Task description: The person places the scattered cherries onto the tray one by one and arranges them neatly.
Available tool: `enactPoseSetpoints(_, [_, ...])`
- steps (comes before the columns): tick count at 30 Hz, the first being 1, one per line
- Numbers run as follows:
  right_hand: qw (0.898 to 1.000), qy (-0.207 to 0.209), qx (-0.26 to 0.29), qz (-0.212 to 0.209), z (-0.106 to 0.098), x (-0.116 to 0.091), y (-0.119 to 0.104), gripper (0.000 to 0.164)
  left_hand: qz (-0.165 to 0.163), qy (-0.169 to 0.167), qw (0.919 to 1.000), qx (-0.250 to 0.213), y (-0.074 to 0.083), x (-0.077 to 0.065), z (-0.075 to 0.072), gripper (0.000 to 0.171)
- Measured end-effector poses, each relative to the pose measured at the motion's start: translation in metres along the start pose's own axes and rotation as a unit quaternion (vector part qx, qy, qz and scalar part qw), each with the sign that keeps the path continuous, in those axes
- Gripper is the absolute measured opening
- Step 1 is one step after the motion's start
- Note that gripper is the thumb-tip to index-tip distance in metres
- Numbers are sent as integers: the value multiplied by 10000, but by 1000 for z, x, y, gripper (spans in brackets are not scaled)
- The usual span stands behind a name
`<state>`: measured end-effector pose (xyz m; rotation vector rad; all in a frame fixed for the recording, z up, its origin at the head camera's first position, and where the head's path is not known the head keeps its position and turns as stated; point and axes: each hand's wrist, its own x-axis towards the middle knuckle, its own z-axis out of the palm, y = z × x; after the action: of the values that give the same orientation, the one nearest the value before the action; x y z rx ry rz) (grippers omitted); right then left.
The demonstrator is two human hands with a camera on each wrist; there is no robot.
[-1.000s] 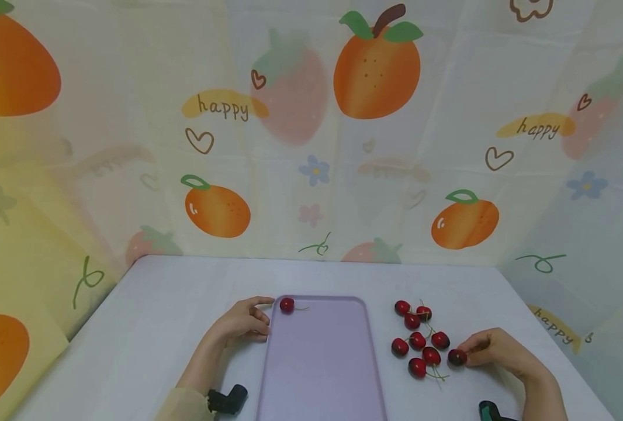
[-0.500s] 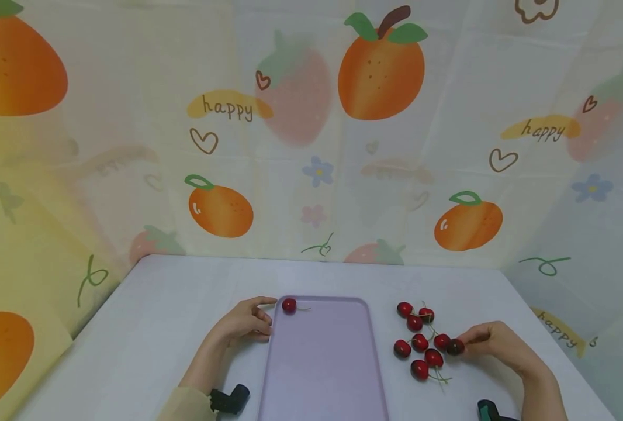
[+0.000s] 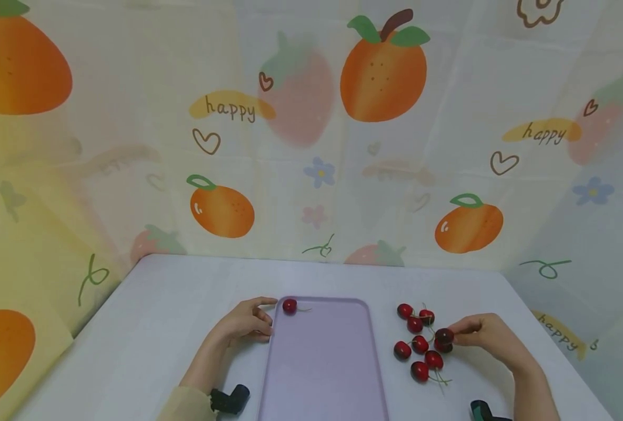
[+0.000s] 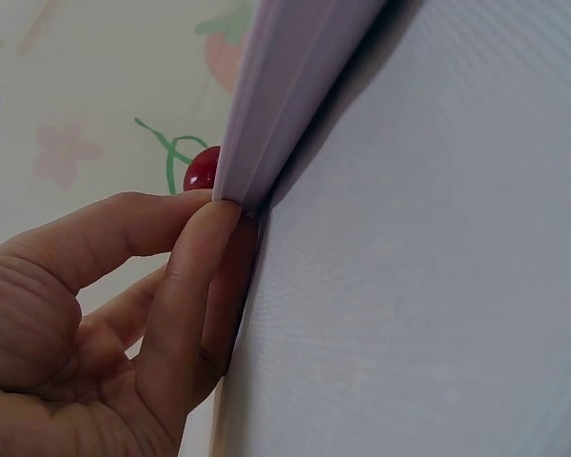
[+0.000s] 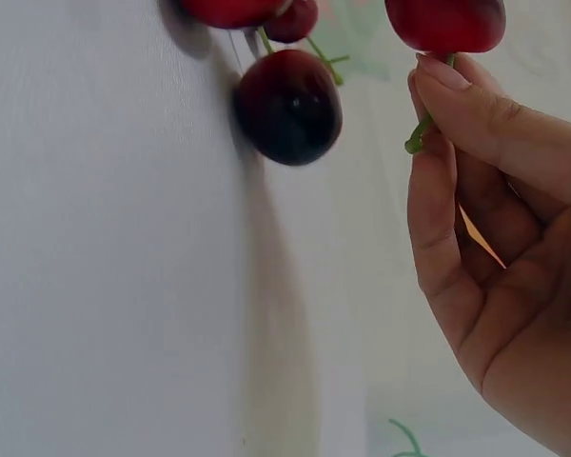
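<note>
My left hand [image 3: 244, 320] is at the far left corner of a lilac tray [image 3: 322, 362]. In the left wrist view its thumb and index finger pinch the tray rim [image 4: 266, 114]. One cherry [image 3: 289, 306] with a thin stem lies inside that corner. To the right of the tray, my right hand [image 3: 492, 338] holds a dark red cherry [image 3: 444, 335] over the right side of a group of cherries. Thumb and finger pinch this cherry [image 5: 447, 21] by its green stem [image 5: 421, 131], and the fruit is raised off the table. It partly covers another cherry [image 3: 443, 347] in the head view.
Several cherries [image 3: 419, 371] with stems lie loosely grouped on the white table [image 3: 185, 292], right of the tray. Black wrist devices [image 3: 230, 400] sit at both wrists. A fruit-patterned cloth [image 3: 290, 187] hangs behind and at the sides.
My right hand has lifted the cherry and brought it left and away from me, over the group's right edge. The left hand stays at the tray corner; the head view has shifted slightly.
</note>
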<state>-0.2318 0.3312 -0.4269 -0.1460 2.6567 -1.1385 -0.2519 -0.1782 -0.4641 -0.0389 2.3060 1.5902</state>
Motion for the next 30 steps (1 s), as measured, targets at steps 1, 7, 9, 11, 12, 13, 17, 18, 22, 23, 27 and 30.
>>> enactPoseSetpoints(1, [10000,27,-3,-8,1,1,-2,23,-8,1,10000,-2,0,0,0,70])
enactPoseSetpoints(7, [9998,152,-21,-145,12,5,-20,20,-7,1,10000,-29,-1,-1,0,70])
enactPoseSetpoints(9, [9996,204,-46,-185,15,6,-27,19,21,-32,10000,-51,-1,-1,0,70])
enactPoseSetpoints(11, [9993,237,-52,-275,18,7,-34,19,50,-79,9999,-74,-1,0,-1,70])
enactPoseSetpoints(12, [9992,252,-37,-321,19,7,-37,19,60,-92,9999,-95,-1,0,-1,70])
enactPoseSetpoints(13, [9990,265,-14,-371,21,8,-39,19,68,-104,9999,-108,-1,0,-1,70])
enactPoseSetpoints(17, [9979,370,60,-532,28,12,-49,19,101,-160,9997,-154,0,0,-1,71])
enactPoseSetpoints(18, [9976,415,67,-556,31,13,-51,19,108,-171,9997,-163,0,-1,-1,71])
enactPoseSetpoints(22, [9969,547,144,-547,41,17,-61,17,108,-162,9997,-146,0,-1,-2,71])
enactPoseSetpoints(23, [9968,563,187,-544,44,19,-63,17,96,-145,9998,-136,1,-1,-2,71])
enactPoseSetpoints(27, [9959,644,332,-539,54,23,-72,19,50,-95,9999,-122,1,-1,-1,70])
enactPoseSetpoints(30, [9947,661,435,-657,61,25,-78,20,36,-81,9999,-134,0,-1,-1,69])
